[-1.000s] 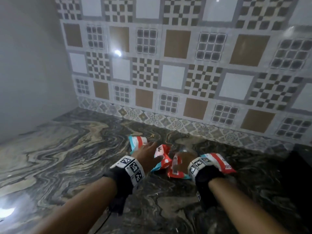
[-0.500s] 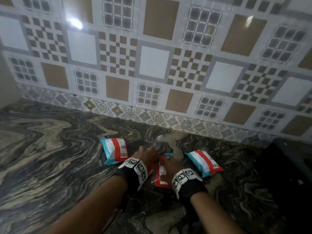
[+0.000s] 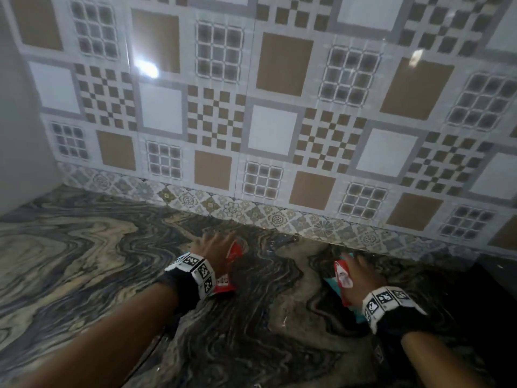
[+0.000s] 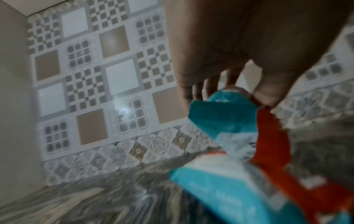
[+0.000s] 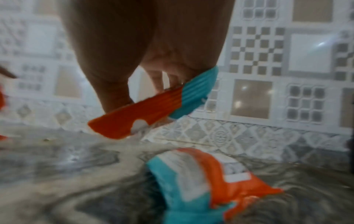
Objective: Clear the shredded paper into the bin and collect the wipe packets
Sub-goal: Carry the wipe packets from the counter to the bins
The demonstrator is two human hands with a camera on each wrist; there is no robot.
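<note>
Several red, white and teal wipe packets are on the swirled marble counter [image 3: 84, 261]. My left hand [image 3: 212, 243] pinches one packet [image 4: 226, 112] by its end, above a second packet [image 4: 249, 189] that lies flat on the counter. In the head view only red corners of these packets [image 3: 236, 252] show beside the hand. My right hand [image 3: 359, 268] pinches another packet [image 5: 145, 112] by its crimped edge. It hangs over a fourth packet [image 5: 203, 178] on the counter. In the head view, that hand's packet [image 3: 340, 275] shows red and teal at its left.
A patterned tile wall [image 3: 274, 130] rises close behind both hands. A plain grey wall [image 3: 19, 121] closes the left side. A dark strip [image 3: 500, 278] borders the counter at the right. Both wrist views are blurred.
Both hands lifted a packet from the middle and moved apart, the left hand to the left packet and the right hand to the right one. The head camera has tilted and moved closer.
</note>
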